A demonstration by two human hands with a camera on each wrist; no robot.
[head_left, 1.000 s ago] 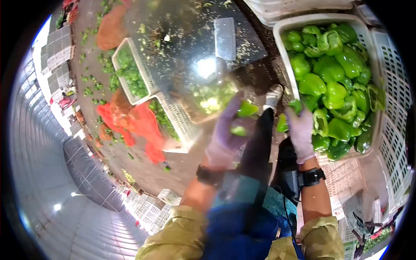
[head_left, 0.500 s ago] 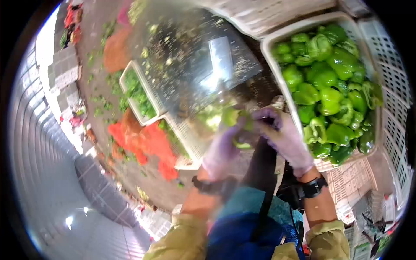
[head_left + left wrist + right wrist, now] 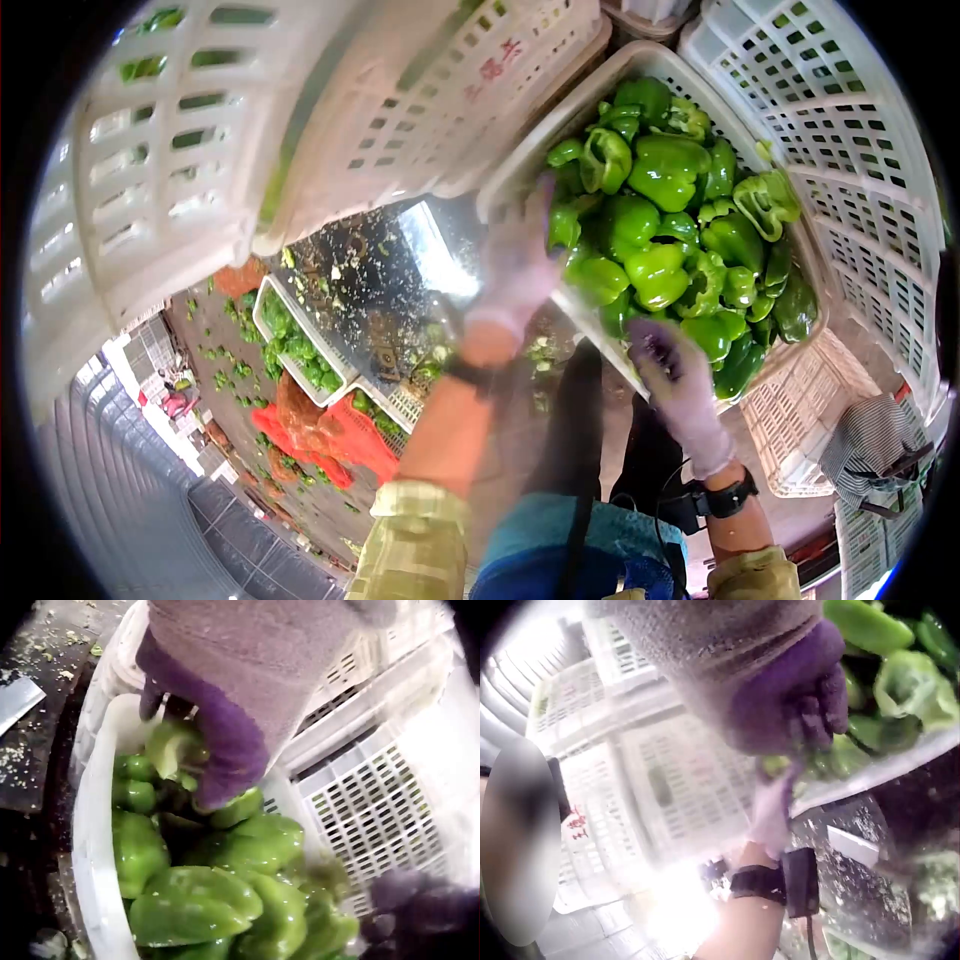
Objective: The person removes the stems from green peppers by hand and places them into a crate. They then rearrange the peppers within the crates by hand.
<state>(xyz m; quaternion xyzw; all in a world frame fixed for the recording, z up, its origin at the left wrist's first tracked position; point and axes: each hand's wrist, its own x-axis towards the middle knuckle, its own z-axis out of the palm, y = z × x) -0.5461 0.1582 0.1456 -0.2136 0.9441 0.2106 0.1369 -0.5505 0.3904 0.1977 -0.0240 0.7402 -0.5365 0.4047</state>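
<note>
**Left hand over the pepper crate, right hand just beside it**

Largest first: white crates [image 3: 440, 110] stand around the work. Next, a dark surface [image 3: 345, 285] strewn with pale scraps. Beside it, the filled crate [image 3: 94, 862], heaped with green peppers [image 3: 660, 275], some visibly cut open.

Left hand [image 3: 518, 258]: gloved, reaching over the crate's rim; fingers and thumb stand apart about a pale-green cut pepper [image 3: 169, 750] inside the crate. Gripped or merely touched: cannot tell. Right hand [image 3: 682, 395]: gloved, near the crate's near edge, fingers bent inward; no held item made out, contents of the curl unclear.

Judgement: step in hand looks like adding a cut pepper to the heap. Next move would call for freeing the left fingers without dislodging neighbours.
</note>
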